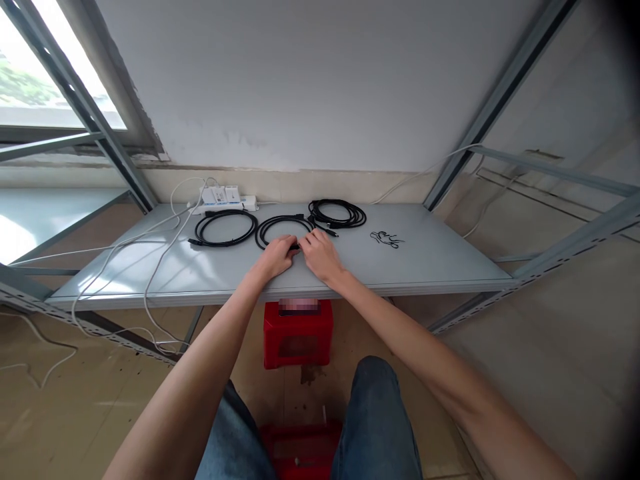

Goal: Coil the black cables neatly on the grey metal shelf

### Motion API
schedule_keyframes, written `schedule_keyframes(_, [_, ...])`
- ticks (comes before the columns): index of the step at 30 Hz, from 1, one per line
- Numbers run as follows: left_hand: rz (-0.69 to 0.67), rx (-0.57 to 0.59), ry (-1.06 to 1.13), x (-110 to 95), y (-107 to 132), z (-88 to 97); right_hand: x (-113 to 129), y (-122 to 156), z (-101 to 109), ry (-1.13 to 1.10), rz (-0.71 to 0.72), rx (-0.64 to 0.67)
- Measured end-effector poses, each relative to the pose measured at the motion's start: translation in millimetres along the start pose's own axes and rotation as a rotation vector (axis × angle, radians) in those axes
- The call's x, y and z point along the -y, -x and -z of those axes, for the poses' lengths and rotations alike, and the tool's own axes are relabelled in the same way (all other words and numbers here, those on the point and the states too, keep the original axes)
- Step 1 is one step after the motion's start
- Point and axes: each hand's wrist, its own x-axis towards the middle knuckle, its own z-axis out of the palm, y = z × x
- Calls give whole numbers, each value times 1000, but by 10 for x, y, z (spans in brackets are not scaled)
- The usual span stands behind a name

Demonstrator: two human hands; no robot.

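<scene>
A coiled black cable lies on the grey shelf in the middle, between two other coils. My left hand is closed on the near edge of this coil. Close beside it, my right hand pinches the same coil, its fingertips almost meeting those of the left. My fingers hide the part of the cable between them. To the left rests a second black cable coil. A thicker black coil lies behind my right hand. Several thin black ties lie loose further right.
The metal shelf has upright posts at its ends. A white power strip stands at the back left, with white cords trailing over the front edge. Below are a red stool and the tiled floor.
</scene>
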Motion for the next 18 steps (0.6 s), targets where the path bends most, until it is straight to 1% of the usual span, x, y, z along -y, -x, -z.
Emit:
schedule_keyframes(4, [27, 27, -6, -8, -19, 4, 32, -68, 99, -54, -100, 82])
schedule_keyframes(6, [32, 30, -7, -1, -26, 1, 23, -145, 168, -120, -199, 149])
schedule_keyframes(8, [35, 30, -6, 13, -27, -4, -5, -242, 233, -219, -337, 213])
schedule_keyframes(11, [33, 22, -9, 38, -21, -14, -68, -384, 302, -406, -535, 305])
schedule_keyframes(13, [27, 19, -17, 50, -18, -17, -105, -456, 323, -546, -631, 357])
schedule_keyframes(18, [27, 31, -35, 45, -22, -10, -138, -528, 315, -1005, -877, 446])
